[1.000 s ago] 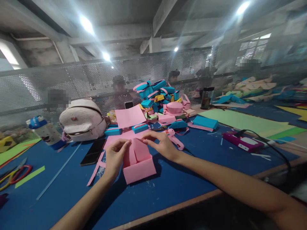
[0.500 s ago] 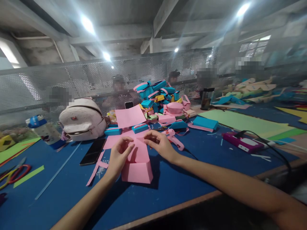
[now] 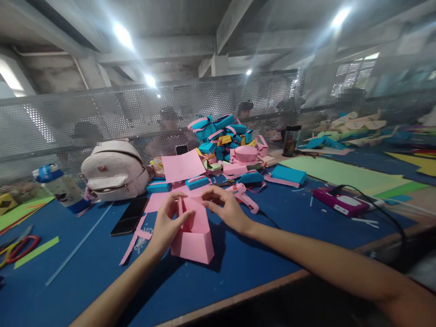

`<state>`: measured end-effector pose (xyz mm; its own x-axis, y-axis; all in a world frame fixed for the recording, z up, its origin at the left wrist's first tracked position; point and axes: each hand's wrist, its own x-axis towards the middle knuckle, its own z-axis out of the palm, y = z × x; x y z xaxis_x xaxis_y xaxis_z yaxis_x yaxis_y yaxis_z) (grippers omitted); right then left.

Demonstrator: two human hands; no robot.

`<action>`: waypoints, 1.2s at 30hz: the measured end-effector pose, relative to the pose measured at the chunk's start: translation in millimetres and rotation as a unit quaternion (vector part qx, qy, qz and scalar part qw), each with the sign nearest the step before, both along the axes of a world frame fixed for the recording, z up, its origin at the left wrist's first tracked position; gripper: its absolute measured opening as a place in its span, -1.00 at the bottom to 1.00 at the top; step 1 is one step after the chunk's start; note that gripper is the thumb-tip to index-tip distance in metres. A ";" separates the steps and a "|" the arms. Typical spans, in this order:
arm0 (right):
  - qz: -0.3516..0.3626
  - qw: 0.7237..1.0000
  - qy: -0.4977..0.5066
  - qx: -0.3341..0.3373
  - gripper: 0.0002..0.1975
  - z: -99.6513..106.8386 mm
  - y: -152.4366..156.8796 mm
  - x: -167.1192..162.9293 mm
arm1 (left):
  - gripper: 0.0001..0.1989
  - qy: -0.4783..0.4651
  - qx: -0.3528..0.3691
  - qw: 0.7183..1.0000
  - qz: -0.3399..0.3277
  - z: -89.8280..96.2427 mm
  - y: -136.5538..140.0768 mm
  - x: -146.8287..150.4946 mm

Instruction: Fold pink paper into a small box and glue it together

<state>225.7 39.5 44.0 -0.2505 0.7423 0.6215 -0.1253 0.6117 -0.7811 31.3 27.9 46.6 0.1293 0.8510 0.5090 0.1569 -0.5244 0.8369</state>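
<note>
A pink paper box (image 3: pixel 192 246) with an open top stands on the blue table in front of me. My left hand (image 3: pixel 170 217) is closed at its left side, thumb over the rim and fingers at the far left edge. My right hand (image 3: pixel 225 206) pinches the upper right edge of the box's tall back panel. Just right of that hand lies a pink glue gun (image 3: pixel 244 196). Pink paper sheets (image 3: pixel 156 202) lie behind the box, and pink paper strips (image 3: pixel 136 240) lie left of it.
A white backpack (image 3: pixel 114 170), a bottle (image 3: pixel 63 188) and a black phone (image 3: pixel 129 217) are on the left, with scissors (image 3: pixel 20 249) farther out. Behind is a pile of blue and pink paper pieces (image 3: pixel 225 141). On the right sits a purple power strip (image 3: pixel 340 202); a mesh partition stands beyond.
My left thumb has shifted slightly right over the box's rim, and the left side flap shows more upright. My right hand stays at the back panel. The view has shifted slightly.
</note>
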 end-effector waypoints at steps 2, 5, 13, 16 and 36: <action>0.003 1.000 -0.001 0.003 -0.90 -0.5 0.1 -0.1 | -0.65 0.000 0.012 1.000 0.007 1.7 -1.5 0.0; -0.002 1.000 -0.001 0.005 -0.90 -0.9 0.0 -0.2 | -0.66 0.016 0.032 0.999 0.027 3.7 -3.7 -0.1; 0.000 1.000 0.006 -0.009 -0.88 -1.5 -0.1 -1.5 | -0.67 0.004 0.066 0.997 0.034 6.1 -7.9 0.0; 0.004 1.000 0.008 -0.021 -0.87 -1.5 -0.7 -2.2 | -0.67 0.002 0.081 0.996 0.033 7.5 -9.2 0.7; 0.079 0.995 0.030 -0.056 -0.78 1.1 -1.7 -2.4 | -0.88 0.032 0.071 0.997 0.022 9.4 -5.4 -1.6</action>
<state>223.3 37.8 45.0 -0.3345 0.7618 0.5547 -0.2625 0.4900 -0.8313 29.7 22.5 56.0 0.1297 0.7762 0.6170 0.2338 -0.6287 0.7417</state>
